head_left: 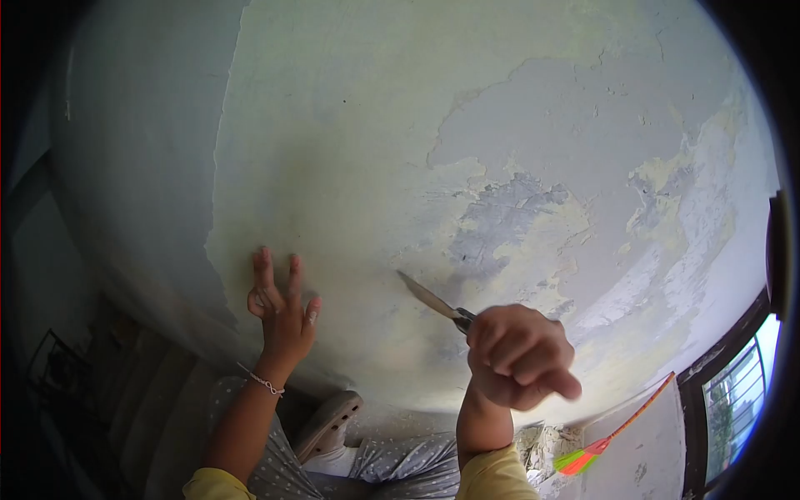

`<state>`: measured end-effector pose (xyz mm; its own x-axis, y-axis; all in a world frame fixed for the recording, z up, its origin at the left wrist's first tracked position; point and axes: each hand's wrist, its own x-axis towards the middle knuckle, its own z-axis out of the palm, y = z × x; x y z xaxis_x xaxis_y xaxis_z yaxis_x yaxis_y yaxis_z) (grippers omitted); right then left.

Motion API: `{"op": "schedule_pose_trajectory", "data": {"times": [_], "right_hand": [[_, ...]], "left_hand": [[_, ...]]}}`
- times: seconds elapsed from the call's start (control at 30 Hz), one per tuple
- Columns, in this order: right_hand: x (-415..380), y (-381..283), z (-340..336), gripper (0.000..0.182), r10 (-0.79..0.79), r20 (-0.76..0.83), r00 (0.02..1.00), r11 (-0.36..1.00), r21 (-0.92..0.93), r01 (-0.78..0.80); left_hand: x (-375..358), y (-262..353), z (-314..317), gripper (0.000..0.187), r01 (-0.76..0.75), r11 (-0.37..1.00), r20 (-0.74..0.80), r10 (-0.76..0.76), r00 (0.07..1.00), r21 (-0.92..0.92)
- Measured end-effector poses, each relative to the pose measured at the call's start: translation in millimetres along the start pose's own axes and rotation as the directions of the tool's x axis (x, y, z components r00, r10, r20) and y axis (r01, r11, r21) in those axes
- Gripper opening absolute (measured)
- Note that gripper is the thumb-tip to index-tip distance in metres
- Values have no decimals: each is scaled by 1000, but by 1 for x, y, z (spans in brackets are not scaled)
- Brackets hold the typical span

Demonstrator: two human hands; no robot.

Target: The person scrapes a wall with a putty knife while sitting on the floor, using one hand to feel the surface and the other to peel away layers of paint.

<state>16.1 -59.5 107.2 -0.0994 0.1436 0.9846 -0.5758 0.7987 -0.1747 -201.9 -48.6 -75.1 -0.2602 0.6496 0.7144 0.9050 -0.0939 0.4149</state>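
My right hand (pixel 518 354) is closed around the handle of a putty knife (pixel 429 297). Its thin metal blade points up and left, seen nearly edge-on, with the tip at or close to the wall; contact is hard to judge. Most of the handle is hidden in my fist. To the left, my left hand (pixel 285 308) has fingers spread toward the wall (pixel 350 167) and appears to rest against it. Pale yellowish coating covers the wall's middle, while rough patches of peeled paint (pixel 508 212) lie up and right of the blade.
Plaster flakes (pixel 546 446) are heaped low at the wall's foot, beside an orange and green broom (pixel 583 458). Stairs (pixel 158 408) descend at the lower left. A barred window (pixel 737 392) is at the right. My shoe (pixel 331 425) and folded legs are below.
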Motion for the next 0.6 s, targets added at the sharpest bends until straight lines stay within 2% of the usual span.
{"op": "schedule_pose_trajectory", "data": {"times": [0.03, 0.07, 0.1, 0.13, 0.17, 0.23, 0.3, 0.43, 0.47, 0.5, 0.6], "right_hand": [[1, 14, -2, 56, 76, 22, 997, 995, 62, -77], [0, 12, 1, 56, 53, 45, 998, 998, 32, -55], [1, 5, 6, 56, 30, 68, 997, 1000, 5, -30], [6, -6, 13, 56, -61, 65, 996, 997, -36, 63], [9, -16, 9, 56, -105, 86, 991, 994, 33, 102], [14, -23, 12, 56, -124, 57, 991, 992, -9, 125], [10, 4, 15, 56, -36, 98, 994, 993, -110, 47], [14, -16, 19, 56, -73, 149, 986, 990, -108, 90], [17, -26, 23, 55, -134, 131, 982, 990, 54, 128], [18, -23, 23, 55, -126, 139, 982, 991, 53, 119], [16, -5, 21, 57, -61, 222, 973, 990, -107, 87]], "left_hand": [[0, -10, 4, 66, 10, 997, -9, -9, 1000, 72], [0, -18, 7, 65, 20, 989, -18, -17, 1000, 147], [1, -25, 9, 65, 19, 990, -22, -17, 1000, 139], [0, -30, 11, 66, 5, 988, -27, -1, 1000, 156], [-1, -34, 14, 66, -6, 985, -28, 11, 1000, 173], [0, -45, 24, 67, -30, 987, -77, 43, 996, 159], [-2, -49, 31, 67, -55, 988, -124, 73, 990, 144], [0, -53, 42, 66, -80, 991, -229, 102, 968, 103], [1, -55, 43, 65, -103, 990, -257, 125, 958, 96], [2, -56, 44, 65, -94, 992, -257, 114, 960, 89], [1, -55, 44, 64, -109, 990, -268, 130, 955, 91]]}}
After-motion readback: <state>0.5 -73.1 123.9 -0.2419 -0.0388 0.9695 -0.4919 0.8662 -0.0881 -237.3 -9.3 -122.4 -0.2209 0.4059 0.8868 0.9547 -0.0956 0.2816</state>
